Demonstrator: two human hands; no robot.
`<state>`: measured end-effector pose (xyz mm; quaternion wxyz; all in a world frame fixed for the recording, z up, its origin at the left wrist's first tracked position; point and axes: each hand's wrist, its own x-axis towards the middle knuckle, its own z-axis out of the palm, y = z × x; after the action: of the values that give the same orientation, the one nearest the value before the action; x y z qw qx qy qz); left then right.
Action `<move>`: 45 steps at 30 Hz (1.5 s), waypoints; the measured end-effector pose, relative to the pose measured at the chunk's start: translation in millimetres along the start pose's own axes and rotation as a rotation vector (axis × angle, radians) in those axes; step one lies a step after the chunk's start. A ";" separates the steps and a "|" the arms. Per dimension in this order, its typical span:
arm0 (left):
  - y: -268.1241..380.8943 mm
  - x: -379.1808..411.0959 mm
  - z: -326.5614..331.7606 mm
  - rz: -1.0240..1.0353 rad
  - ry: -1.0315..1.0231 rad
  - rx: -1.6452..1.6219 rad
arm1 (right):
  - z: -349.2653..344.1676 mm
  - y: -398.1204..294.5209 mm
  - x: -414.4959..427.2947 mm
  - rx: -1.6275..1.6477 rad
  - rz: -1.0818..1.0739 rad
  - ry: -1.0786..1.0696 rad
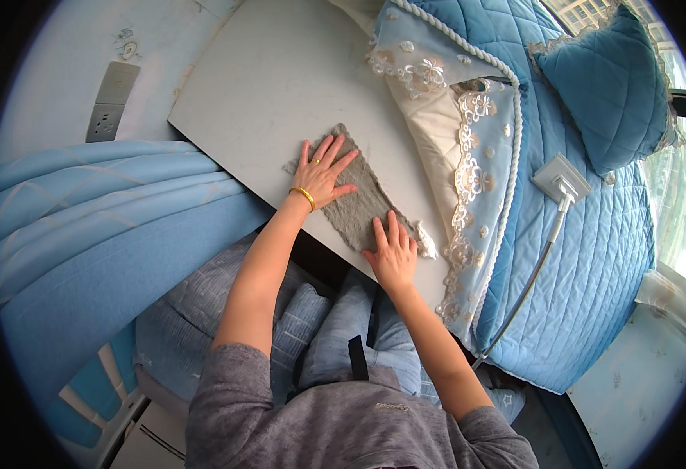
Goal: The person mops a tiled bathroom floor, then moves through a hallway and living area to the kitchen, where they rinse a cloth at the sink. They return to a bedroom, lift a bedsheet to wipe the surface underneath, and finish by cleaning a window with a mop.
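A grey cloth (351, 199) lies spread on a pale flat tabletop (272, 76). My left hand (321, 176) rests palm down on its far left part, fingers apart; a ring and a gold-coloured bangle are on that arm. On the cloth's near right end lies my right hand (394, 258), also palm down with fingers spread. Neither hand has its fingers closed around the cloth. Just right of the right hand sits a crumpled white tissue-like piece (426, 240), close to the fingertips.
Lace-trimmed fabric (472, 164) with white cord borders the tabletop on the right. Beyond it, a quilted blue cover (577, 264) bears a flat-headed mop (561, 179) and a blue cushion (612, 88). A blue curtain (102, 217) hangs at left below a wall socket (105, 123).
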<state>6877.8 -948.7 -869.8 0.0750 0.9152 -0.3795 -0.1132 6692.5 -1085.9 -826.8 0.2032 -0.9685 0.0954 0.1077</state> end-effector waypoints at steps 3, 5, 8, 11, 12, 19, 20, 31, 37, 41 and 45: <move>11.4 -10.6 -5.4 -0.042 0.276 -0.089 | -1.3 5.9 -5.5 0.036 -0.027 -0.002; 27.7 -25.6 -7.0 -0.025 0.460 -0.170 | -4.7 10.0 -12.7 0.075 -0.078 0.036; 60.2 -68.1 -4.8 0.319 0.313 -0.366 | -12.5 23.8 -37.9 0.242 -0.121 0.133; 75.7 -95.9 7.6 0.368 0.037 -0.357 | -25.1 57.7 -94.2 0.349 0.161 0.308; 78.9 -98.1 13.7 0.303 0.010 -0.317 | -29.1 75.3 -117.7 0.358 0.310 0.380; 93.5 -84.8 19.3 0.049 -0.043 -0.340 | -31.1 199.1 -242.1 -0.149 0.963 0.555; 97.6 -83.1 13.4 0.010 -0.103 -0.315 | -27.9 210.6 -247.3 -0.101 0.959 0.506; 209.1 -66.5 -67.7 -0.045 0.336 -0.642 | -130.3 223.3 -295.5 0.335 0.673 0.381; 223.1 -47.8 -78.6 -0.173 0.625 -0.786 | -274.6 188.8 -347.3 -0.261 0.275 0.292; 208.6 -67.1 -47.5 -0.566 0.184 -1.192 | -319.8 143.7 -319.1 -0.563 0.043 0.178; 182.1 -91.5 -10.2 -0.711 0.299 -1.267 | -336.9 76.9 -259.2 -0.679 -0.059 0.095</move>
<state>6694.3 -1010.7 -805.6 0.5985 0.7697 0.0920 -0.2020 6483.7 -1258.0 -490.1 -0.1321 -0.9872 0.0353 0.0820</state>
